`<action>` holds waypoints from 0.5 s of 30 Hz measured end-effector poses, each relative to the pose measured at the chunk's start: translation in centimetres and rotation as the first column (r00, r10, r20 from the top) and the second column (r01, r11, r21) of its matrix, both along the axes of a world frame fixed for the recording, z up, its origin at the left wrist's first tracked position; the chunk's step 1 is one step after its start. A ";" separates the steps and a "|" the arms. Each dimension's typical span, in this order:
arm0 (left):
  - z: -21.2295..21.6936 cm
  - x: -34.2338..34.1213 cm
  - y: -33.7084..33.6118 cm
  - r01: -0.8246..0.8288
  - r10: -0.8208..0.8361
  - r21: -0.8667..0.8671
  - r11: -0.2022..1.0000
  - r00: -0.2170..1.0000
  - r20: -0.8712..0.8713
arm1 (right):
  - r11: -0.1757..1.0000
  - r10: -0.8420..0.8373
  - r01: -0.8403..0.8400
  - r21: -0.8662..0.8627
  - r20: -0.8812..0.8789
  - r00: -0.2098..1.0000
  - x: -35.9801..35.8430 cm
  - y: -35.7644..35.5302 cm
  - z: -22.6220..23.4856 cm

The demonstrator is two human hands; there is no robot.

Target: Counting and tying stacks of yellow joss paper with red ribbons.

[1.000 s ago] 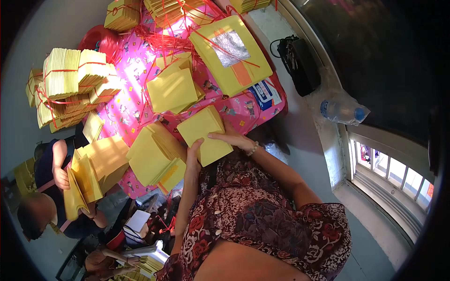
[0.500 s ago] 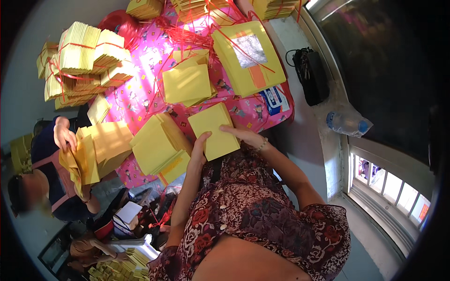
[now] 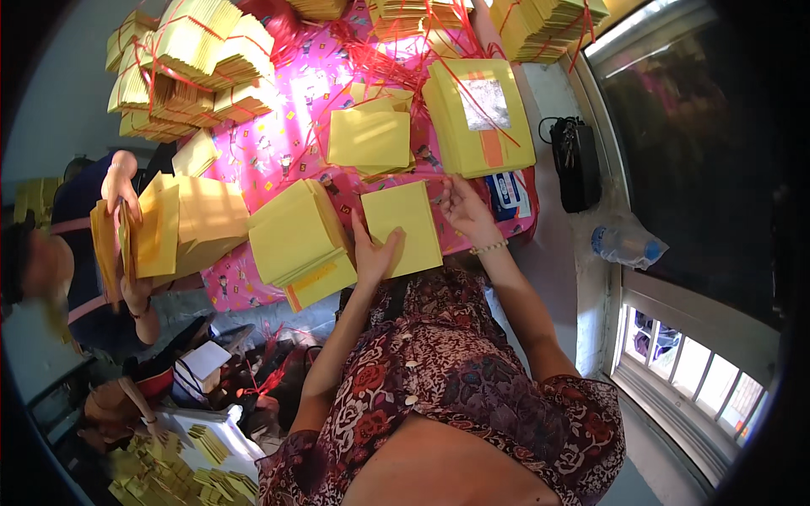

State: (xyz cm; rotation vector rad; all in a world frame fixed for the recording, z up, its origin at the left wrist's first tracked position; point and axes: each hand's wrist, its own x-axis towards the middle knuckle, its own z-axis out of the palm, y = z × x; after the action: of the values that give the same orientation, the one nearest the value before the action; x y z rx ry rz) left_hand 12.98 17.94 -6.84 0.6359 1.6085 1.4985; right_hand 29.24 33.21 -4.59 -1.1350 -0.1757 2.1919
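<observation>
A small stack of yellow paper envelopes lies at the table's near edge in front of me. My left hand grips its left side, thumb on top. To the right of the stack, my right hand is raised off it, fingers loosely curled and apart, with nothing visible in them. It is close to the near edge of a big bundle of yellow envelopes tied with red string. Left of my left hand lies a fanned pile of yellow envelopes. Beyond the stack sits another loose pile.
Tied envelope bundles are heaped at the far left of the pink patterned table cover. A co-worker's hand handles envelopes at the left. On the right ledge are a black case and a wrapped plastic bottle.
My right hand has left the envelope stack and moved up and right, while my left hand keeps hold. The view has shifted, and the co-worker's envelopes have spread apart.
</observation>
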 end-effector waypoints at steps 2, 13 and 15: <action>0.0 0.0 -0.1 -0.032 0.033 0.008 0.999 0.978 -0.208 | 1.000 -0.002 0.002 0.009 -0.035 0.999 -0.6 -0.8 2.0; 2.2 0.5 -0.7 -0.153 0.199 0.132 0.979 0.842 -0.502 | 0.815 0.211 -0.442 0.374 0.518 0.829 -4.4 -8.0 5.3; 2.4 0.5 -1.3 -0.068 0.112 0.099 0.993 0.831 -0.545 | 0.820 0.215 -0.436 0.372 0.506 0.835 -4.2 -8.1 4.6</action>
State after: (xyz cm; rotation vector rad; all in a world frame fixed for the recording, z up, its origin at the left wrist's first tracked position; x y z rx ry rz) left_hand 13.49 16.65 -4.42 1.1287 2.0402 1.5338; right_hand 25.06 25.11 0.03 -1.3631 -1.1359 1.9586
